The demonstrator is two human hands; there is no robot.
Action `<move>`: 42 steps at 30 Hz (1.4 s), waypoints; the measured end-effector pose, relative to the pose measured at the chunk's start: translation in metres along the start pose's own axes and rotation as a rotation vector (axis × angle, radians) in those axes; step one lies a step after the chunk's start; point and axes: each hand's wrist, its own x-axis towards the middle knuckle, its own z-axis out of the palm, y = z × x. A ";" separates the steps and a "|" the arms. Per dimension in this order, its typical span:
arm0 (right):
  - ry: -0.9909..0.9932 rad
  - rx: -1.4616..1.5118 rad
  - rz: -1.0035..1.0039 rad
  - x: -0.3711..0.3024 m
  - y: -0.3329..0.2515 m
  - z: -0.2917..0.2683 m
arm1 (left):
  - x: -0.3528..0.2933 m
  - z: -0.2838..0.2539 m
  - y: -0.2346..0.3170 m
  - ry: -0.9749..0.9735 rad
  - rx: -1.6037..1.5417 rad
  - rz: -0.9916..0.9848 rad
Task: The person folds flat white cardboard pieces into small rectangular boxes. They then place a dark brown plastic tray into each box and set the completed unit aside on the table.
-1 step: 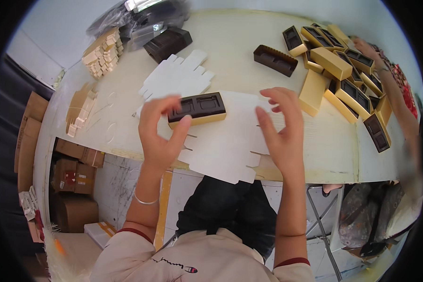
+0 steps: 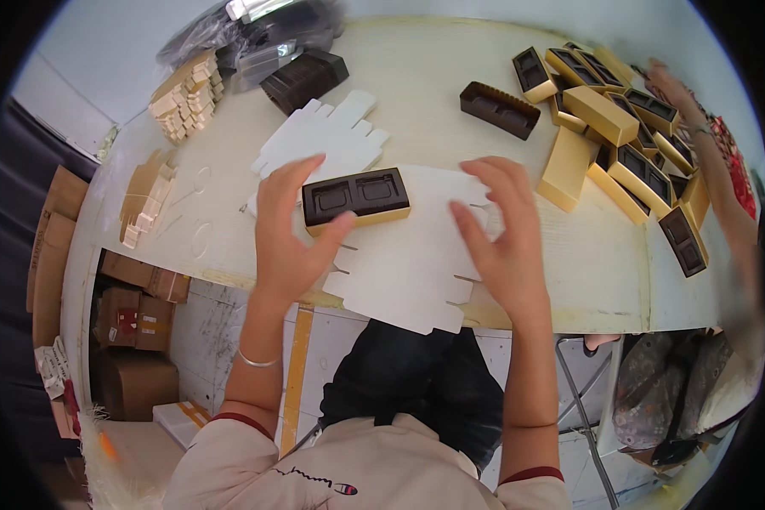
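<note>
A gold box with a dark brown two-compartment tray [image 2: 355, 195] in it rests on white flat card blanks [image 2: 399, 263] at the table's front. My left hand [image 2: 291, 229] is open around the box's left end, its thumb at the front side and its fingers apart near the back left corner. Whether the thumb touches the box I cannot tell. My right hand [image 2: 506, 229] hovers open over the right edge of the blanks, thumb and fingers spread, holding nothing.
Several gold boxes [image 2: 602, 115] with brown trays are heaped at the right, by another person's arm [image 2: 697, 127]. A loose brown tray [image 2: 500, 110] lies behind my right hand. Stacked brown trays [image 2: 304, 78], more white blanks [image 2: 323, 136] and folded gold cartons [image 2: 187, 93] sit at back left.
My left fingers have drawn back from the box's top, baring more of the tray. My right hand has shifted slightly left. The box stays practically in place.
</note>
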 end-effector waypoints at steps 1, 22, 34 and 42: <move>-0.085 -0.050 -0.021 0.000 0.001 0.006 | 0.002 0.000 -0.003 -0.111 0.117 -0.008; -0.584 -0.086 -0.463 -0.007 0.022 0.028 | -0.046 0.001 -0.018 -0.338 0.023 0.135; -0.680 0.281 -0.147 0.001 0.026 0.017 | -0.055 0.006 -0.020 -0.304 -0.188 0.090; -0.753 0.258 -0.107 -0.002 0.032 0.019 | -0.054 0.002 -0.025 -0.301 -0.148 0.063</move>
